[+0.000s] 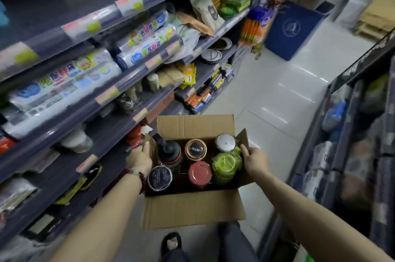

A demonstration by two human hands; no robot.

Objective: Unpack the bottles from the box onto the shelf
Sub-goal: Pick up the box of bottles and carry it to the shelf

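Six bottles (pixel 195 162) stand upright in the open cardboard box (pixel 192 208), which the left hand (pixel 139 158) and right hand (pixel 254 160) clasp by its side walls beside the shelf (pixel 111 131), so unpacking seems not yet begun; next, free one hand to lift a bottle.

Both bare forearms reach forward and down from the bottom corners of the view, drawing closer together toward the hands. The left hand (pixel 140 158) is seen from the back, palm turned inward, its fingers (pixel 147 148) extended forward and close together; a dark beaded bracelet circles the left wrist. The right hand (pixel 254 160) mirrors it on the other side, palm inward, its fingers (pixel 244 150) curled over an edge. A trouser leg and one foot show below.
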